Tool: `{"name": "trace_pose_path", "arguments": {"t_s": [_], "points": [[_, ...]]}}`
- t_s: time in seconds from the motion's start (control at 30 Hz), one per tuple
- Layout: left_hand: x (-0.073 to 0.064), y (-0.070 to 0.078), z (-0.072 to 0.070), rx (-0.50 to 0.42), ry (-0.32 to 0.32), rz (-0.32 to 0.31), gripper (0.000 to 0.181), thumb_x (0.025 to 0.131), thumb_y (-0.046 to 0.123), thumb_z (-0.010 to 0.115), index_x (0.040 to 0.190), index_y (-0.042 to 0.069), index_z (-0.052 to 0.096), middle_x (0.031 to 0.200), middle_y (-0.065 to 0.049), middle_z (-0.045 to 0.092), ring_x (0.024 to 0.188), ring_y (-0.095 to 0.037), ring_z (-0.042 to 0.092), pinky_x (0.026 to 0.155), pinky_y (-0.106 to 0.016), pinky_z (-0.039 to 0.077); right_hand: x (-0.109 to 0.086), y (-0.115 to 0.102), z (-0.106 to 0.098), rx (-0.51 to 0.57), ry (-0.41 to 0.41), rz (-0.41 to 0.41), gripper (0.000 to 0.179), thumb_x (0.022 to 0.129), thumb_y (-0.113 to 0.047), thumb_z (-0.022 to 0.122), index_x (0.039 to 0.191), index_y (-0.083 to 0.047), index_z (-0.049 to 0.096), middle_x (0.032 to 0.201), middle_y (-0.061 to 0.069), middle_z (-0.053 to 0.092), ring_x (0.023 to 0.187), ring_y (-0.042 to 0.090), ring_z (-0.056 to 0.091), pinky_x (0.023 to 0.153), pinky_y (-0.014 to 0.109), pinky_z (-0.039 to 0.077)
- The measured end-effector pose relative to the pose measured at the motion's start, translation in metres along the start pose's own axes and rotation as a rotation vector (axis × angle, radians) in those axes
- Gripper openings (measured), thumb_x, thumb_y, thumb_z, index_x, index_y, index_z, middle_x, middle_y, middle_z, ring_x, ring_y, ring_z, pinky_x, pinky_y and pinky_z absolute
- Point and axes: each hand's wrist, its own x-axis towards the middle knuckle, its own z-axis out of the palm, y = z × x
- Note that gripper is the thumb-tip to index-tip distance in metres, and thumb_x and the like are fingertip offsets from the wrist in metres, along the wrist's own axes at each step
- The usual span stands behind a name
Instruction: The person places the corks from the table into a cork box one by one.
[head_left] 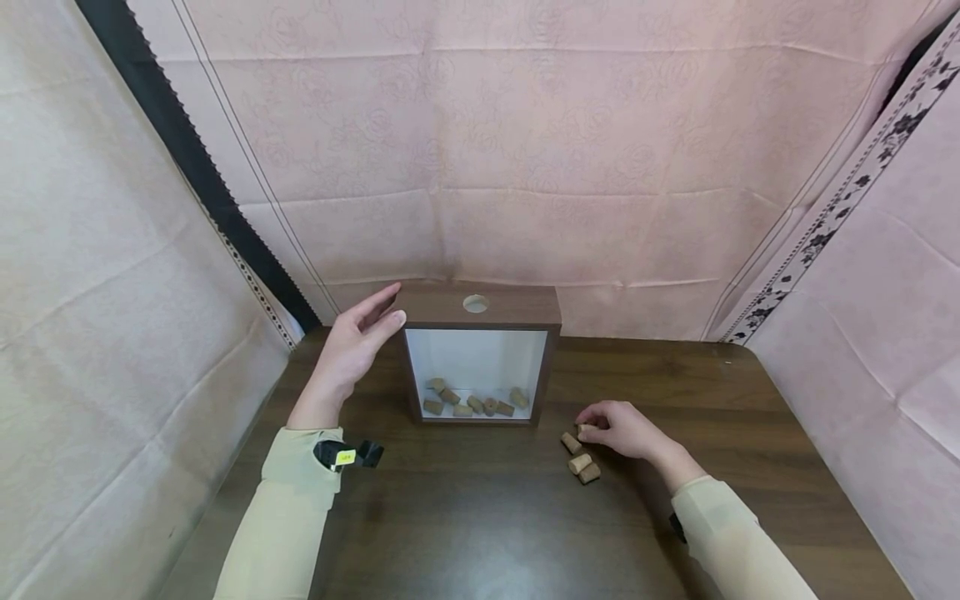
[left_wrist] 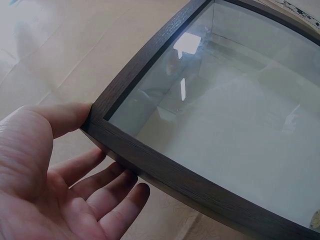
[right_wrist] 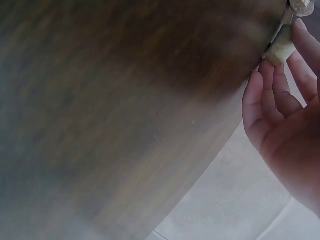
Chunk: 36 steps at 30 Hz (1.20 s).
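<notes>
A brown wooden display box point(head_left: 480, 317) with a clear front and a round hole point(head_left: 476, 304) in its top stands upright on the table. Several corks point(head_left: 462, 410) lie inside along its bottom. My left hand point(head_left: 348, 350) touches the upper left corner of the box; in the left wrist view the thumb is at the corner of the dark frame point(left_wrist: 165, 156), with straight fingers along the side. To the right of the box, my right hand point(head_left: 618, 429) pinches a cork point(right_wrist: 281, 47) between thumb and fingers, low at the table. Three loose corks point(head_left: 580, 464) lie beside it.
The dark wood table point(head_left: 480, 517) ends at a pale patterned cloth point(head_left: 540, 150) behind the box. More cloth hangs on the left point(head_left: 112, 292) and right point(head_left: 877, 333). A black strap device point(head_left: 348, 455) sits on the left wrist.
</notes>
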Motion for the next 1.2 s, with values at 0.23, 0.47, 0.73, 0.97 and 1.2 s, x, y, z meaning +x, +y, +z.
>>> {"name": "trace_pose_path", "arguments": {"t_s": [0.23,0.47,0.73,0.97,1.2], "points": [[0.0,0.001,0.002,-0.004,-0.003,0.003,0.062,0.106,0.04,0.069,0.162,0.023,0.05,0.167,0.001,0.044,0.154,-0.022,0.041,0.124,-0.049,0.036,-0.003,-0.007,-0.019,0.173,0.192,0.04,0.031,0.105,-0.033,0.072,0.127,-0.01,0.072,0.101,0.001,0.074,0.089,0.021,0.07,0.078,0.038,0.06],[0.0,0.001,0.001,0.006,0.006,0.007,0.061,0.106,0.041,0.069,0.162,0.025,0.05,0.167,0.002,0.044,0.154,-0.022,0.041,0.124,-0.05,0.036,0.0,-0.052,-0.059,0.488,0.539,-0.053,0.033,0.109,-0.023,0.066,0.133,0.0,0.068,0.103,0.014,0.073,0.091,0.024,0.072,0.08,0.028,0.062],[-0.001,0.001,0.001,0.01,0.003,0.004,0.062,0.106,0.042,0.069,0.162,0.025,0.05,0.167,0.002,0.044,0.155,-0.022,0.04,0.124,-0.05,0.035,0.01,-0.136,-0.082,0.776,0.798,-0.267,0.021,0.103,-0.007,0.072,0.122,0.002,0.072,0.099,0.002,0.074,0.085,0.014,0.07,0.078,0.024,0.06],[0.0,0.001,0.0,0.001,0.001,0.006,0.061,0.106,0.041,0.069,0.162,0.025,0.05,0.167,0.002,0.044,0.154,-0.022,0.041,0.125,-0.052,0.034,0.032,-0.199,-0.079,0.724,0.752,-0.428,0.018,0.1,-0.001,0.075,0.117,0.003,0.071,0.103,0.009,0.078,0.094,0.021,0.075,0.082,0.028,0.062],[-0.001,0.0,0.0,0.004,0.002,-0.005,0.062,0.106,0.042,0.069,0.162,0.025,0.05,0.168,0.002,0.044,0.155,-0.023,0.041,0.125,-0.053,0.034,0.062,-0.23,-0.068,0.564,0.661,-0.427,0.022,0.097,-0.009,0.081,0.116,-0.003,0.075,0.108,0.009,0.079,0.103,0.021,0.077,0.09,0.032,0.063]]}}
